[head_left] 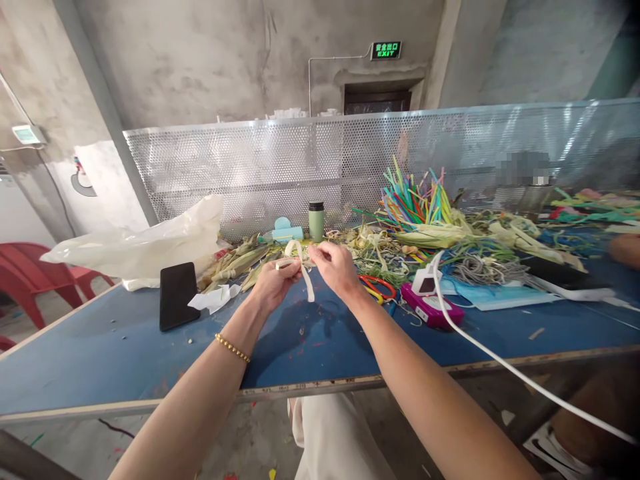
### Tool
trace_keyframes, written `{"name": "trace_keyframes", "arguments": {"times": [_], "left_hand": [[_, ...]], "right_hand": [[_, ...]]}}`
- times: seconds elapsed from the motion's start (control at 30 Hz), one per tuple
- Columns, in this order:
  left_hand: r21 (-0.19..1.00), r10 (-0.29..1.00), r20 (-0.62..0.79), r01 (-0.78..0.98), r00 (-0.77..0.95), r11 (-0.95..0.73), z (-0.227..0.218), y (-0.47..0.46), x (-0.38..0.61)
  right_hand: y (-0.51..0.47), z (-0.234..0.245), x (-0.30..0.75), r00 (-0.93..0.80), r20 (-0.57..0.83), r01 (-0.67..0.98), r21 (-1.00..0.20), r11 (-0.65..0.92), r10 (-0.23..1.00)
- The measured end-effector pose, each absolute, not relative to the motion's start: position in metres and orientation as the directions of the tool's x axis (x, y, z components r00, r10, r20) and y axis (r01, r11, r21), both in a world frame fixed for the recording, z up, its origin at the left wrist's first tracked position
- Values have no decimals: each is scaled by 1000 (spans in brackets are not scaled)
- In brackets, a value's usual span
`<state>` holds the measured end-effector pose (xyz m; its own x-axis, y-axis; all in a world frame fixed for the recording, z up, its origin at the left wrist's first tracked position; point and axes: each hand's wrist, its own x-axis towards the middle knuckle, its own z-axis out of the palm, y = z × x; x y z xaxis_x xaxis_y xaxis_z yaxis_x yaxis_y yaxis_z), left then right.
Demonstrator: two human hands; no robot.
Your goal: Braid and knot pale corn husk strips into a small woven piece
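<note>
Over the blue table, my left hand (278, 285) pinches a pale, ribbon-like strip (310, 291) that looks like corn husk. The strip arches above the fingers, and one end hangs down between my hands. Close beside it is my right hand (340, 268), closed with thumb and fingertips together; whatever lies between them is too small to make out. Behind my hands, dried corn husks (239, 263) and loose pale strips (373, 243) are strewn. A pair of scissors with red handles (384, 285) lies to the right of my right hand.
At left are a black phone (179, 295), crumpled white paper (215, 298) and a large plastic bag (145, 243). A green bottle (316, 222) stands behind. Right are colourful stems (415, 200), a purple box (431, 308), a white cable (493, 351) and another person's hand (626, 250).
</note>
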<state>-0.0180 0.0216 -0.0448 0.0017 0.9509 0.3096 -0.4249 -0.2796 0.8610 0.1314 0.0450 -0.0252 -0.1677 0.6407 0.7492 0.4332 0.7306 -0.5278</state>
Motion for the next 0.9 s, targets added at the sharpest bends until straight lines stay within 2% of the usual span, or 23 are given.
{"name": "trace_keyframes", "arguments": {"times": [0.2,0.43,0.73,0.9], "left_hand": [[895,943,297,-387,148,-221,-42,14,-13],[907,953,298,-324,47,-268,-42,15,-11],[915,962,261,-337,79,-221,-39,13,-11],[917,965,244,-345,94,-199,-39,12,-11]], "right_hand": [[56,-27,134,-250,648,216,-687,694,720],[47,-27,130,-199,600,171,-757,631,775],[45,-29,125,-126,517,71,-847,527,847],[46,-29,125,-161,447,-8,-892,452,880]]}}
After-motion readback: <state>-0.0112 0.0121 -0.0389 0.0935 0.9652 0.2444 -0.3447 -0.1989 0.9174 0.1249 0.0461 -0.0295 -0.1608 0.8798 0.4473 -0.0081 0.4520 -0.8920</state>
